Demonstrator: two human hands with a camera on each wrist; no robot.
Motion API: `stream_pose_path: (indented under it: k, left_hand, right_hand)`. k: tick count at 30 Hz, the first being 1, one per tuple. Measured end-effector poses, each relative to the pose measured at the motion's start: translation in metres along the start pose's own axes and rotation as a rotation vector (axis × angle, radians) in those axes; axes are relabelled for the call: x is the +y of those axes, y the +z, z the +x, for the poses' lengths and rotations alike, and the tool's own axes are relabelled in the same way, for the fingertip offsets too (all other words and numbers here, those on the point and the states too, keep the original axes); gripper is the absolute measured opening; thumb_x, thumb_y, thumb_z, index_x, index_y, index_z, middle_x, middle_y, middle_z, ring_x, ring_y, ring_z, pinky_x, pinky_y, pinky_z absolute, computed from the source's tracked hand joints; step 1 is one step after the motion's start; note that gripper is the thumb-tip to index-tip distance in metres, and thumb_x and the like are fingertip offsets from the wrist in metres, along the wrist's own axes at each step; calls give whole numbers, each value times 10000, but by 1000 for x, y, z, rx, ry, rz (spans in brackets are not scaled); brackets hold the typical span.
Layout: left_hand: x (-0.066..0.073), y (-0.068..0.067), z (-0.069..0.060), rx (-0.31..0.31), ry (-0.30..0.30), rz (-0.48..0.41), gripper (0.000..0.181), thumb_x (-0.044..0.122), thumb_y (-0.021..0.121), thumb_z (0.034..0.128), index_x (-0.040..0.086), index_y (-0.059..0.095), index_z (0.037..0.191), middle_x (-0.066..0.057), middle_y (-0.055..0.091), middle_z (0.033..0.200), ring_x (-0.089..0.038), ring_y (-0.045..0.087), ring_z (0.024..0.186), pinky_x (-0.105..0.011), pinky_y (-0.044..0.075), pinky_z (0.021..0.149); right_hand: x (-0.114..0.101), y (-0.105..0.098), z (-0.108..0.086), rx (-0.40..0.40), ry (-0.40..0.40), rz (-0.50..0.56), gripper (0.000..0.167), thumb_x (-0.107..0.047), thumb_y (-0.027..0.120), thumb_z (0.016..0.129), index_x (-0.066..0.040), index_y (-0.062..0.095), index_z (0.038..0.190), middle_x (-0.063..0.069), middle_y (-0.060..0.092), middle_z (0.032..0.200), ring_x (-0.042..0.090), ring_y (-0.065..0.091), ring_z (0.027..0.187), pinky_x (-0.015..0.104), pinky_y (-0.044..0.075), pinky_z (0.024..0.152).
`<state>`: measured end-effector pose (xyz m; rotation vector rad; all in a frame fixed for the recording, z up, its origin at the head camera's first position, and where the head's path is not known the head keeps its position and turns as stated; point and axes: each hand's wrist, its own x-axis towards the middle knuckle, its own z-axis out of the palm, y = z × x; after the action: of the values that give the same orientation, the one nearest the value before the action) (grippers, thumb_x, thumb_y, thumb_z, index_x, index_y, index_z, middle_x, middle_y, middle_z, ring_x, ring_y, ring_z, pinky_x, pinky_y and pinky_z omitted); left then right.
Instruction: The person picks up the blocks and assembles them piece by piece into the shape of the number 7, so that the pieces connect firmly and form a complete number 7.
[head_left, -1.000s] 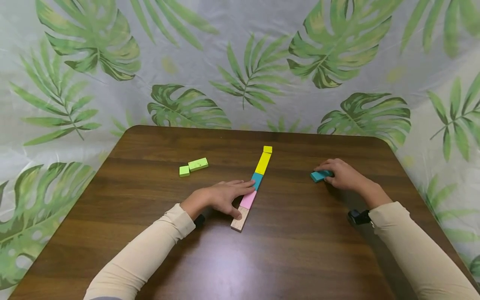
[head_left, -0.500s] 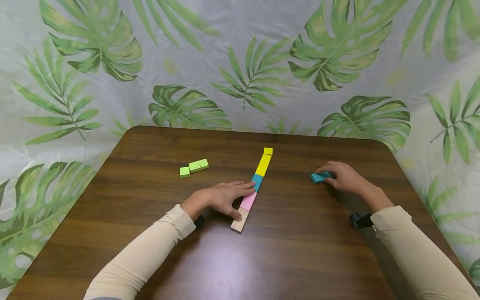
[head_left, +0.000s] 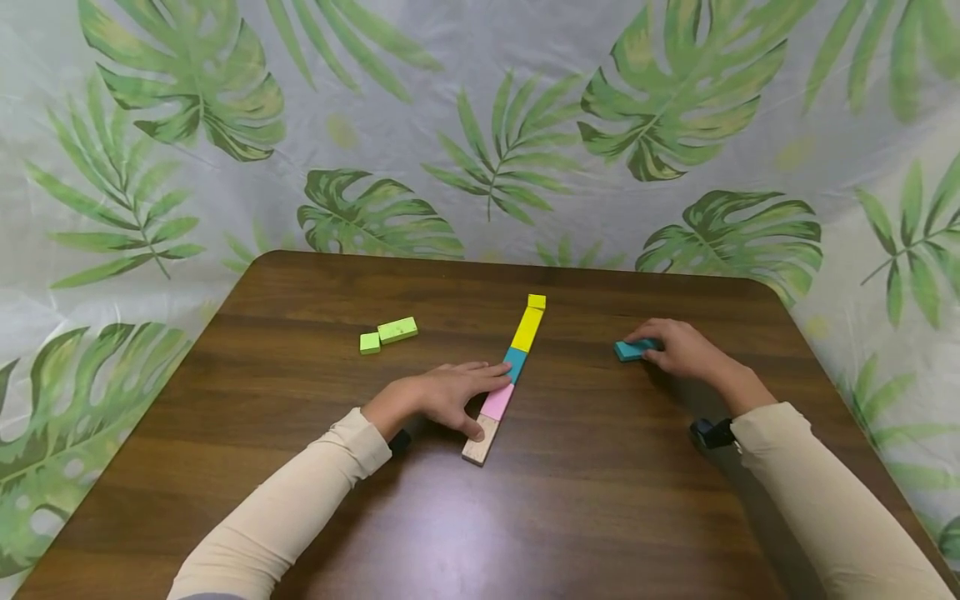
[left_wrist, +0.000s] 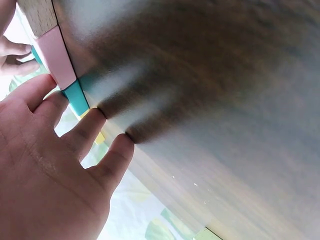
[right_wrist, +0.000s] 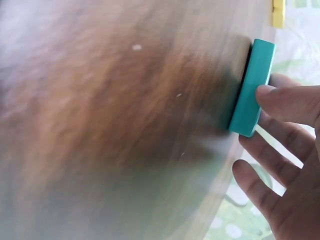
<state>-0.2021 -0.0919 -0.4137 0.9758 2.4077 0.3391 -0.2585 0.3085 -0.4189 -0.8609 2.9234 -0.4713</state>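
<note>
Loose teal block [head_left: 628, 351] edged left | right hand [head_left: 681, 348] pinches it | left hand [head_left: 448, 393], fingers extended, touches block row [head_left: 497, 402] | I'd keep that steady

Cannot read any text, label, brand, number or sign, neither in the head view nor in the two wrist views. On top of the longer light-green block [head_left: 397, 331], can make out only a few small dark marks, too small and unclear to read as letters or as a number.
</note>
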Motion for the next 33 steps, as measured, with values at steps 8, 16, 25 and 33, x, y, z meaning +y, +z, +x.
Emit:
stream_pose_path:
  k: [8,16,25,33]
  left_hand:
    - [-1,1,0,6,3,3,868,363,730,874,268,245,1588,136,68,1686,-232,91,1575,-554,154,1240]
    - [-1,1,0,6,1,4,868,386,728,874,267,250,1587,139,73,1686,-226,92,1575,-544,159,1242]
    - [0,1,0,1,-11,4,871,383,732,871,285,245,1587,151,65,1685,-212,94,1575,-541,154,1244]
    - [1,0,0,1,-13,-4,869,369,735,869,279,253,1585,149,71,1684,-210,94,1575,-549,151,1242]
  right_hand:
    - [-3,2,17,-13,65,21,300,-22,630,931,-54,688,1224,222,643,1267,439,590,1171,591,474,958]
    - [-6,4,32,-7,70,10,295,-7,605,932,-26,679,1218,245,638,1265,446,586,1169,593,464,969]
    - [-10,4,47,-27,85,-19,291,-10,586,937,-24,670,1216,248,641,1259,430,595,1151,583,468,954]
    - [-9,3,66,-39,90,-1,294,-6,568,938,-27,671,1213,236,650,1246,393,609,1102,543,482,914]
